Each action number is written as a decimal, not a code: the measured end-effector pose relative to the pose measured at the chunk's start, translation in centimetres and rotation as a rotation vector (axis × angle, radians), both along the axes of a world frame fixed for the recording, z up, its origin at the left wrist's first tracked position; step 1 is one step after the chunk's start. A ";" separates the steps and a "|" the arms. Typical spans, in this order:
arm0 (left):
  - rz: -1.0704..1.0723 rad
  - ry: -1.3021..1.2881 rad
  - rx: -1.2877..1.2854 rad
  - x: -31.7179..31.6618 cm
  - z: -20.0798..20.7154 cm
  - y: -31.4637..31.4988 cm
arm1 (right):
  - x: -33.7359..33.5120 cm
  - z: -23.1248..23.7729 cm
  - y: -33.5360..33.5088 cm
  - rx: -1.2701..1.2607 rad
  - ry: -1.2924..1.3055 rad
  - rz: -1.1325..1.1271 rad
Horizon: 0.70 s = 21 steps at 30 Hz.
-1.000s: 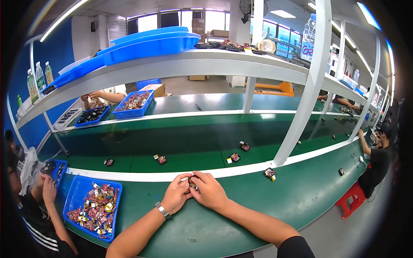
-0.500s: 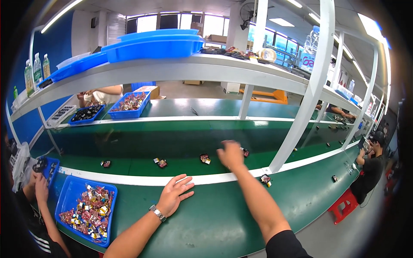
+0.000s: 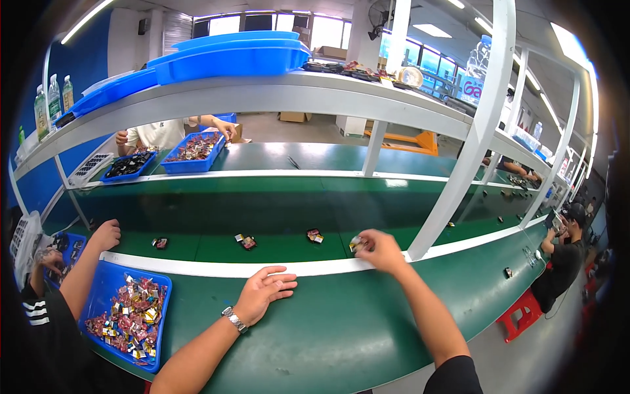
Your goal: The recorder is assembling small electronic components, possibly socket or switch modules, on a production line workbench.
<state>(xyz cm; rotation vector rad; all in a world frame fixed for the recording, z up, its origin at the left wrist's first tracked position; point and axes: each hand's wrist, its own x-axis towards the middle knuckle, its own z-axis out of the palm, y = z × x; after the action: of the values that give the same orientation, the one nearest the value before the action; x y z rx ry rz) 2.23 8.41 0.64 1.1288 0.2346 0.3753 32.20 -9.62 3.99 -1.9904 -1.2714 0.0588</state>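
My right hand [image 3: 384, 251] is over the near edge of the green belt, its fingers pinched on a small circuit board piece [image 3: 357, 245] with pale and dark parts. The fingers hide some of it. My left hand [image 3: 265, 293], with a metal watch at the wrist, lies near the white rail [image 3: 210, 268]; its fingers are stretched out and hold nothing. Beyond it on the belt [image 3: 275, 217] lie a board piece with a whitish part [image 3: 247, 242], another with a yellow patch [image 3: 315, 236], and a darker one [image 3: 159, 243].
A blue tray [image 3: 169, 295] heaped with board pieces stands at my left, beside a co-worker's arm [image 3: 84, 262] reaching to the belt. White posts [image 3: 462, 157] hold a shelf with blue trays [image 3: 230, 62]. Across the belt another person handles a filled blue tray [image 3: 216, 154].
My right hand has drawn back from farther over the belt, right and nearer, and now pinches a board piece. The piece at the rail no longer shows. The left co-worker's arm reached forward.
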 end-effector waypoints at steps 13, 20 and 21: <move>0.014 0.008 0.064 0.1 -0.3 -0.3 | -0.1 -0.8 0.1 -0.183 -0.176 -0.352; -0.016 0.043 0.231 0.0 -0.1 -0.5 | 4.6 -4.3 1.5 -0.204 -0.104 -0.464; -0.018 0.036 0.231 0.0 -0.2 -0.5 | 5.2 -4.6 1.3 -0.175 -0.083 -0.475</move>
<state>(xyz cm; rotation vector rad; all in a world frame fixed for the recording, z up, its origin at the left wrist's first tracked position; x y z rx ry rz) 2.20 7.94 0.48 1.3652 0.2168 0.3728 37.37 -8.33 -0.58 -2.4196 -0.8342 -0.1498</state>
